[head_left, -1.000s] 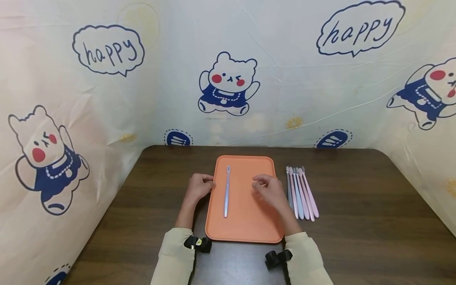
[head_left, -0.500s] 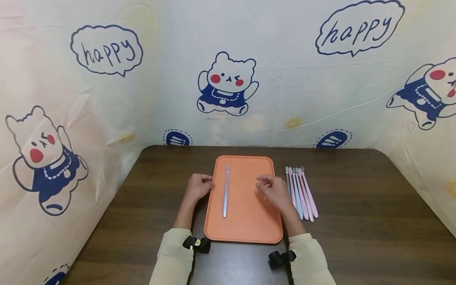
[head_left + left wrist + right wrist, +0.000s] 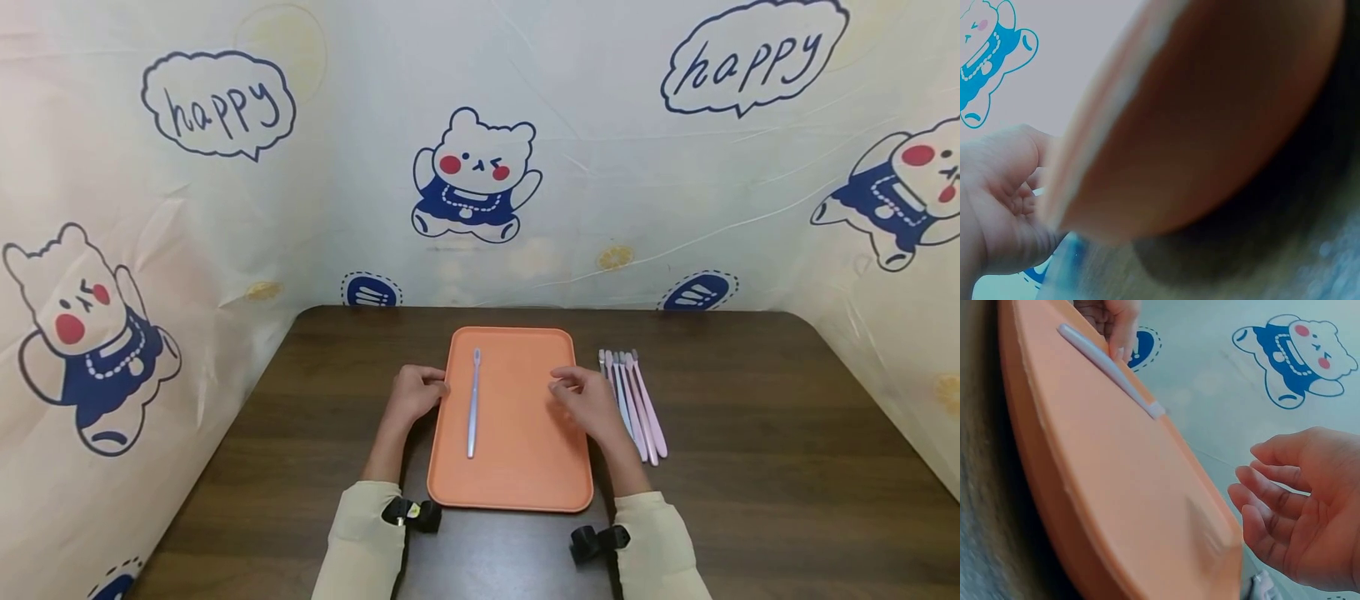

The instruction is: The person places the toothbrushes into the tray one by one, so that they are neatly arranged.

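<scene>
Tray (image 3: pixel 517 483) lies on the brown table (image 3: pixel 750 400), orange and flat, its far end close to the table's back edge. On it, left of the middle, I see one pale violet toothbrush (image 3: pixel 472 408), lying lengthways with its head at the far end. The left hand (image 3: pixel 415 396) is at the tray's left edge with its fingers curled in, and from my head view thumb and finger have hold of that edge; in the left wrist view the tray hides the fingertips. The right hand (image 3: pixel 588 404) hangs over the tray's right side, fingers loosely bent and partly spread, with nothing in its grasp; my right wrist camera shows its palm side. Just beside the tray, on the right, I have a narrow fan of brushes (image 3: pixel 647 404), pink and blue, heads pointing away, some of them partly hidden behind the right hand. Cream sleeves (image 3: pixel 360 533) cover the arms, each with a black camera (image 3: pixel 427 517) at the wrist. Behind the table I see a pale sheet (image 3: pixel 600 208) printed with bears (image 3: pixel 476 171) and the word "happy"
</scene>
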`<state>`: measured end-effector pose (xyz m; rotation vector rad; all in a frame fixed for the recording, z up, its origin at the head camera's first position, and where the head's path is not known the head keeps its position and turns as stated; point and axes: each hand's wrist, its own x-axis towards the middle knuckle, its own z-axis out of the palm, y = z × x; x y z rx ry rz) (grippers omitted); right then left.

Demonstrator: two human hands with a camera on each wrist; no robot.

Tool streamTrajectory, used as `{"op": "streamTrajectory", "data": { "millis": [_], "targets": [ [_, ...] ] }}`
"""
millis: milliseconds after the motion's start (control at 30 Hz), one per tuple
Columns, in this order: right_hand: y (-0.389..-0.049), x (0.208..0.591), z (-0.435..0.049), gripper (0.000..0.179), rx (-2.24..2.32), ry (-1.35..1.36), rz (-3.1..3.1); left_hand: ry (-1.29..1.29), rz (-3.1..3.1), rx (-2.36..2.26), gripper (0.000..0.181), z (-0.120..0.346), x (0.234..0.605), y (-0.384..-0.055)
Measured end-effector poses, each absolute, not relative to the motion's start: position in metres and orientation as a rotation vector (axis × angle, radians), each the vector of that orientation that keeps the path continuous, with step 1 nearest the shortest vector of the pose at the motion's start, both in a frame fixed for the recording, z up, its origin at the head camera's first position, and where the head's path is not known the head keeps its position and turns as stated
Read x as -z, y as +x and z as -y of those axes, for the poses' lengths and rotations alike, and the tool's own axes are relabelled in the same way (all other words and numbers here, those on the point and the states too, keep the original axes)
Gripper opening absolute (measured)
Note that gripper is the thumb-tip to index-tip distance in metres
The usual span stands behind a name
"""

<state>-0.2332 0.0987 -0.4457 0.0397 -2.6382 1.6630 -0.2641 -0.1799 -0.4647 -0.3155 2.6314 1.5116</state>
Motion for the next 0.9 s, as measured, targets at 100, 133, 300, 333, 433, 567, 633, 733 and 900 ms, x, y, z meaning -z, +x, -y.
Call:
{"op": "streamTrajectory", "data": {
  "millis": [100,133,300,333,433,567,633,733,900],
  "targets": [
    [-0.233,0.446,-0.103,0.029,-1.673,0.012,2.648,-0.319,-2.628,-1.511,0.028,0.18,0.464,-0.264],
    [-0.233,0.446,-0.104,0.029,-1.678,-0.003,2.652,-0.322,-2.627,-1.511,0.028,0.18,0.464,-0.264],
    [-0.234,0.446,-0.113,0.031,-1.633,-0.055,2.688,-0.325,-2.625,-1.511,0.028,0.179,0.463,-0.264],
    [-0.234,0.446,-0.115,0.031,-1.618,-0.064,2.695,-0.323,-2.626,-1.51,0.028,0.179,0.463,-0.264],
    [-0.235,0.446,-0.119,0.032,-1.575,-0.078,2.711,-0.327,-2.625,-1.507,0.029,0.179,0.463,-0.263],
    [-0.235,0.446,-0.121,0.032,-1.552,-0.096,2.729,-0.326,-2.63,-1.501,0.029,0.179,0.463,-0.263],
    [-0.235,0.447,-0.122,0.032,-1.533,-0.092,2.736,-0.324,-2.629,-1.497,0.029,0.179,0.464,-0.263],
    [-0.235,0.447,-0.125,0.031,-1.511,-0.084,2.743,-0.327,-2.624,-1.498,0.028,0.179,0.464,-0.263],
    [-0.236,0.447,-0.134,0.03,-1.517,-0.044,2.72,-0.311,-2.636,-1.507,0.029,0.18,0.464,-0.263]
  ]
}}
